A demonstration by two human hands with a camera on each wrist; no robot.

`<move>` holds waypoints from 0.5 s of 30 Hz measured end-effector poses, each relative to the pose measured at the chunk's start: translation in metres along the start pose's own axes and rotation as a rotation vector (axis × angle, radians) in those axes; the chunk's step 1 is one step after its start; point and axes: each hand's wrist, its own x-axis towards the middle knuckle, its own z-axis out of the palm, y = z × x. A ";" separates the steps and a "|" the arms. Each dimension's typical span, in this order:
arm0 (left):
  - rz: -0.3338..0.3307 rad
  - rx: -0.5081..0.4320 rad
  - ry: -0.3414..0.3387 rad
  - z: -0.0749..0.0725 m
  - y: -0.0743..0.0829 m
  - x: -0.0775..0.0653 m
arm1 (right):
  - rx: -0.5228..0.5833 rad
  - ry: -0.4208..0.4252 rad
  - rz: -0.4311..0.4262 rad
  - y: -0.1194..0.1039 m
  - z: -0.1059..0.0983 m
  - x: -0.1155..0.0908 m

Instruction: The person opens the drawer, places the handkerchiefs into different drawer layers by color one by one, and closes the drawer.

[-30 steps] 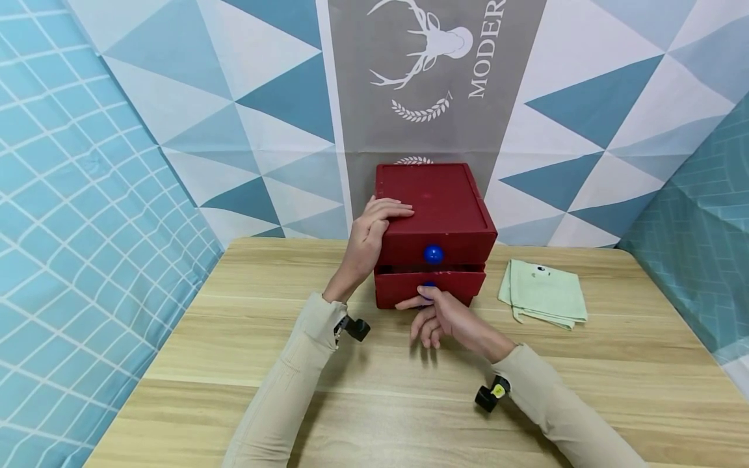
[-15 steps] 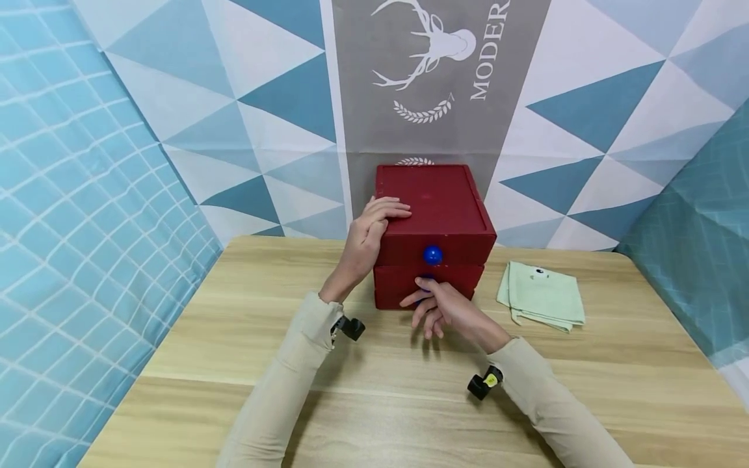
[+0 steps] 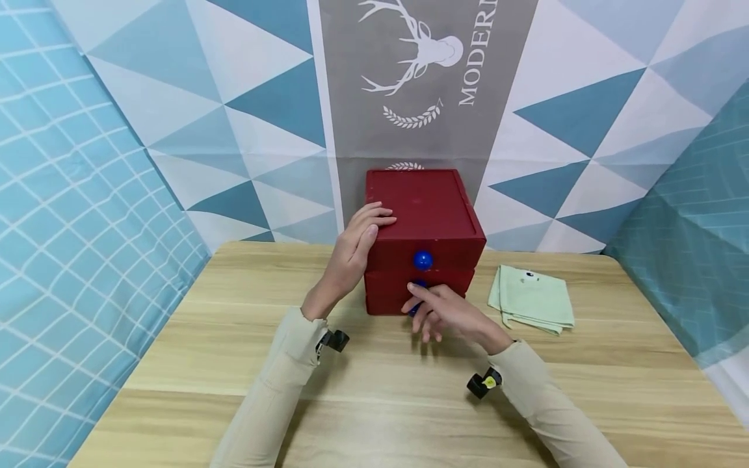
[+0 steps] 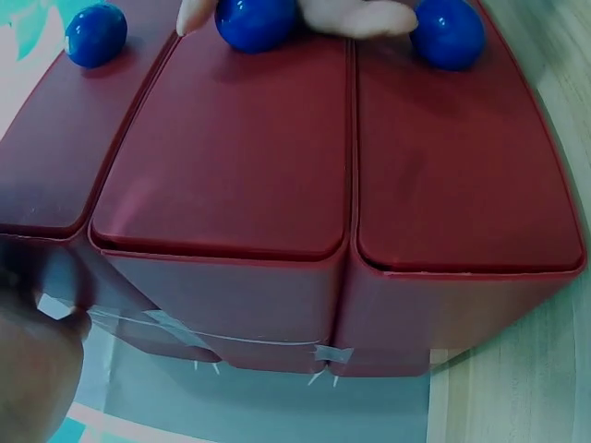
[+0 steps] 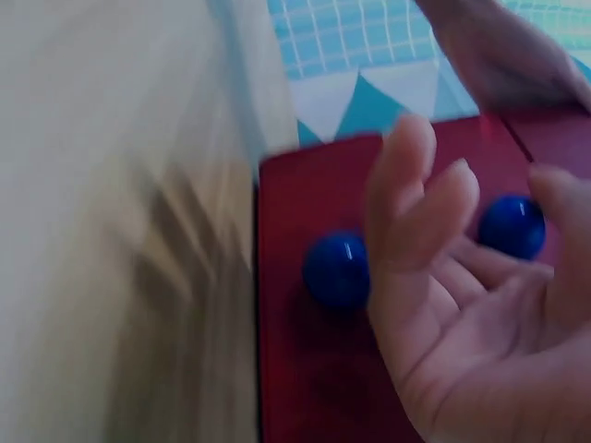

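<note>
A dark red drawer box (image 3: 424, 201) stands at the back of the table, its three drawers flush in the left wrist view. Each drawer front has a round blue knob: top knob (image 3: 423, 260), middle knob (image 4: 256, 20), bottom knob (image 4: 449, 35). My left hand (image 3: 353, 246) rests on the box's upper left edge, fingers lying over the top. My right hand (image 3: 446, 313) is at the front with its thumb and a finger on either side of the middle knob, partly hiding it; the other fingers are loose. Whether the thumb touches the knob is hard to tell.
A folded light green cloth (image 3: 532, 300) with a small printed eye lies on the wooden table (image 3: 363, 403), right of the box. A patterned backdrop (image 3: 275, 117) hangs close behind the box, with blue checked sheeting (image 3: 76, 214) along the left side.
The middle drawer, partly pulled out a second ago, has slid in flush with the box as my right hand moved forward with it. My left hand has stayed on the box.
</note>
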 end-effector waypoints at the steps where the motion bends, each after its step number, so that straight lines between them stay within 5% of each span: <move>1: 0.006 0.004 -0.001 0.000 0.000 0.000 | -0.034 -0.014 0.008 0.000 -0.003 -0.001; 7: 0.022 0.007 0.006 0.001 -0.001 0.000 | -0.200 -0.088 0.047 0.004 -0.021 -0.008; 15: -0.005 -0.004 0.003 0.001 0.007 0.002 | -0.196 -0.032 0.142 0.018 -0.014 -0.001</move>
